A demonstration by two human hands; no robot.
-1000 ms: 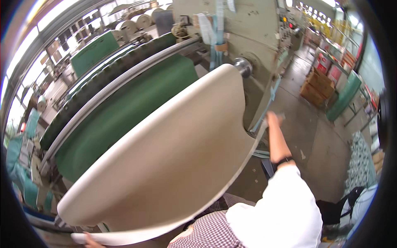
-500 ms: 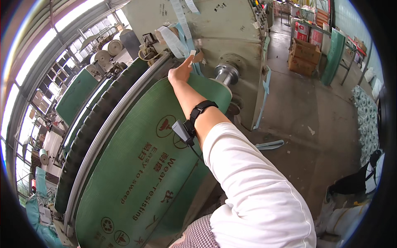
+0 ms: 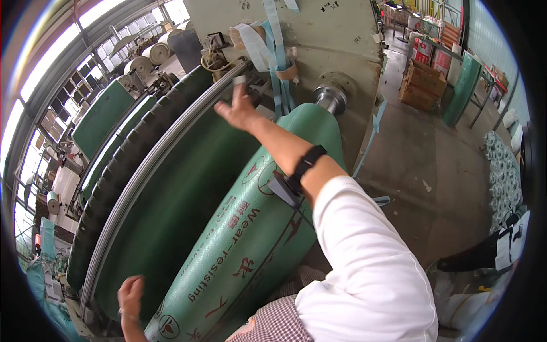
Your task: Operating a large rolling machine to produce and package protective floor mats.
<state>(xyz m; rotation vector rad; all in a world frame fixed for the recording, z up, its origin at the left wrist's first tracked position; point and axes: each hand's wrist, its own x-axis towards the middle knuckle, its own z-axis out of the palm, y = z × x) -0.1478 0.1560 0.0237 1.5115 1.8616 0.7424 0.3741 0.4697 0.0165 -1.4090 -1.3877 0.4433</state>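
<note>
A big roll of green printed woven sheet (image 3: 245,228) lies in front of me, its far end beside a metal shaft hub (image 3: 330,100). Over the dark gap between the roll and the machine's ribbed metal bar (image 3: 165,137), my right hand (image 3: 239,111) is raised with fingers spread. Nothing is held in it; a white wrap (image 3: 239,81) covers one fingertip. My left hand (image 3: 131,296) is low on the left, near the roll's near end and apart from it. Its fingers are smeared by motion. A black strap with a small grey device (image 3: 285,191) sits on my right forearm.
Behind the hub stands a beige machine panel (image 3: 336,40), with pale blue strips (image 3: 276,51) hanging on it. A dark ridged roller (image 3: 137,131) runs beyond the metal bar. Cardboard boxes (image 3: 421,85) and an upright green roll (image 3: 461,91) stand at the far right.
The green sheet's edge has swung off the metal bar toward me, exposing the dark green gap. My right hand has let go and opened; my left hand has come into view.
</note>
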